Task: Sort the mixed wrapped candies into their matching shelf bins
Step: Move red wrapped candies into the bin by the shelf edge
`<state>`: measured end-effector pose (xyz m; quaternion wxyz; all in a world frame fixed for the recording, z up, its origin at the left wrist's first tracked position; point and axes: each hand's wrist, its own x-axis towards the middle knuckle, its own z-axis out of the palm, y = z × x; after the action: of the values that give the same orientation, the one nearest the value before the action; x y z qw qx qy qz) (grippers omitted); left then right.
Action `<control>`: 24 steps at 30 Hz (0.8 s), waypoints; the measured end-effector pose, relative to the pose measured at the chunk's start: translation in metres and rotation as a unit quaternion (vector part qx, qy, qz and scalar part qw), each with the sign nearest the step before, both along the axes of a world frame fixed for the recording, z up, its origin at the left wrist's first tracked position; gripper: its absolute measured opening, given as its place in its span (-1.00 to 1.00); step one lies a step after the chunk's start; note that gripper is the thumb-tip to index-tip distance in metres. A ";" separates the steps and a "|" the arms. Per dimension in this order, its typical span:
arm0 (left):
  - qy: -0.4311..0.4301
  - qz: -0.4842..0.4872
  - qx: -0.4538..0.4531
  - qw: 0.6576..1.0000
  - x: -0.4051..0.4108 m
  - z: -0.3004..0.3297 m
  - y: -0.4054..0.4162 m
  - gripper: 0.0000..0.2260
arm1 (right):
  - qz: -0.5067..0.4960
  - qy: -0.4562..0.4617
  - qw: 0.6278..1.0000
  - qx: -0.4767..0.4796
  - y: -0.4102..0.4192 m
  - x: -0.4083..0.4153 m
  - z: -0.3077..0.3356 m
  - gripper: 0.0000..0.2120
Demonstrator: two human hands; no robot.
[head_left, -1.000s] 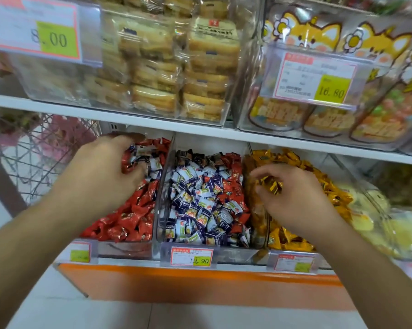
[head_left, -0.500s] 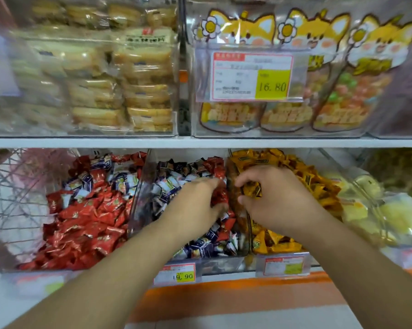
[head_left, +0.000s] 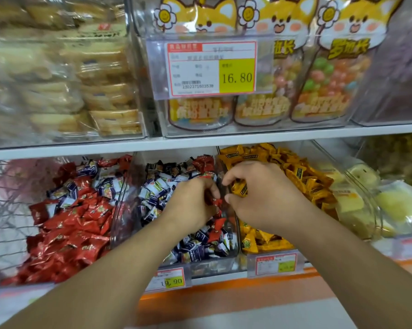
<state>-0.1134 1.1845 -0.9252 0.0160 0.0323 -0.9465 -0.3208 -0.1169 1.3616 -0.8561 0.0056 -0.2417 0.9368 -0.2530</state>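
Left hand dips into the middle bin, fingers curled on a red candy, surely a stray bound for the red bin. Right hand pinches a gold candy beside the gold bin. Fingertips are hidden; upper shelf packs blur.
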 end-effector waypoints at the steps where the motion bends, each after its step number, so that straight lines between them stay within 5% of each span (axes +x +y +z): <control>1: 0.004 0.001 0.011 1.000 0.002 0.001 0.000 -0.76 | -0.001 0.000 1.000 -0.001 0.000 0.000 0.000 -0.79; 16: 0.107 0.078 0.258 0.957 0.084 0.058 -0.048 -0.81 | 0.050 0.057 0.996 0.044 -0.021 0.015 0.002 -0.65; 21: 0.168 0.202 0.148 0.954 0.110 0.068 -0.109 -0.83 | 0.074 0.061 0.993 0.067 -0.035 0.024 0.003 -0.74; 24: 0.155 0.263 -0.039 0.951 0.118 0.066 -0.138 -0.83 | 0.066 0.055 0.993 0.081 -0.037 0.025 0.006 -0.76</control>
<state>0.0043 1.0461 -0.8589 0.2479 0.2291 -0.9021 -0.2689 -0.0920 1.3251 -0.8499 -0.0102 -0.3150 0.9352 -0.1617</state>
